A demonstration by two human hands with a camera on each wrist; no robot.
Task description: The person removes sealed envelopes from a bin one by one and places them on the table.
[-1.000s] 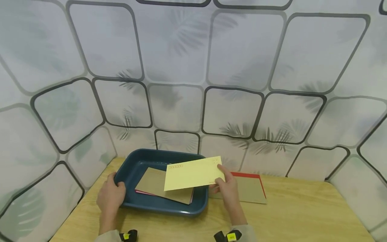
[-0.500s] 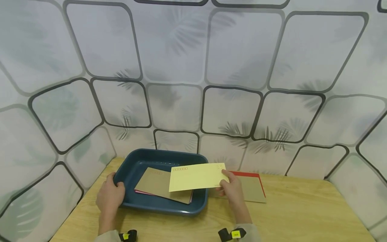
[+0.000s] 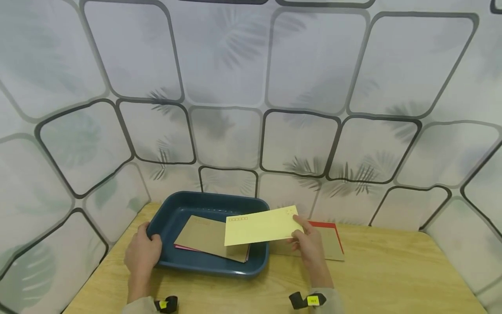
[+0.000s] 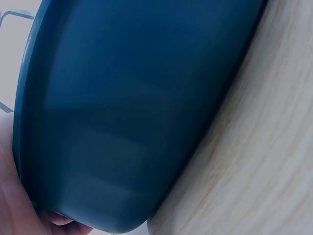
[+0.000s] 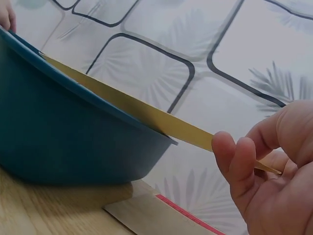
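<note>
A yellow envelope (image 3: 259, 226) is pinched at its right end by my right hand (image 3: 310, 242). It slants over the right rim of a dark blue basin (image 3: 188, 266), partly covering what lies below. In the right wrist view the envelope (image 5: 146, 112) appears edge-on between thumb and fingers. My left hand (image 3: 143, 250) grips the basin's left rim, and the left wrist view shows the basin's outer wall (image 4: 122, 122) close up. Inside the basin lie a brown envelope (image 3: 204, 235) and a pink edge (image 3: 186, 247) beneath it.
Right of the basin, brown envelopes (image 3: 329, 248) with a red one (image 3: 325, 224) showing behind lie on the wooden table (image 3: 392, 270). A patterned wall (image 3: 227, 139) rises at the table's back edge.
My right hand has drawn the yellow envelope to the right, dipping and then lifting it slightly. The left hand and the basin have kept their places.
</note>
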